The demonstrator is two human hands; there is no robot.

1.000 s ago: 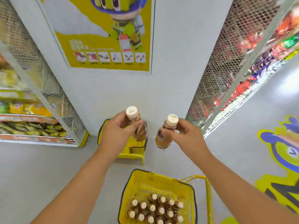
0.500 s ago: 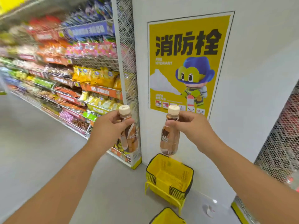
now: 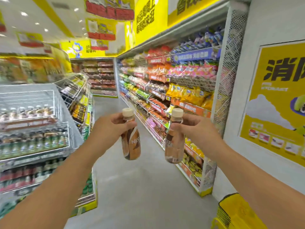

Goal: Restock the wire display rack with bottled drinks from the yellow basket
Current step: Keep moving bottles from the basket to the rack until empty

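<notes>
Two bare arms reach forward into a shop aisle, each hand carrying one brown bottled drink by its neck. The left hand (image 3: pixel 113 128), just left of centre, has its grip clenched around the neck of the left bottle (image 3: pixel 131 142), fingers and thumb curled just under the cream cap; the bottle hangs tilted, its base swung toward 5 o'clock. The right hand (image 3: pixel 192 129), just right of centre, pinches the neck of the right bottle (image 3: pixel 174 146) in the same way, and that bottle hangs nearly upright. The two bottles are near each other but apart, with bare grey floor (image 3: pixel 140 187) showing between and below them. At 9 o'clock stands the wire display rack (image 3: pixel 38 129), its tiered wire shelves holding rows of bottles that are blurred; both held bottles are well apart from it. At 2 o'clock a long snack shelf (image 3: pixel 173 90) runs down the aisle, packed with coloured bags. At 3 o'clock a yellow poster (image 3: pixel 272 113) with black characters hangs on a white wall. At 5 o'clock a stack of yellow baskets (image 3: pixel 236 212) sits on the floor beneath the right forearm; what it holds cannot be told.
</notes>
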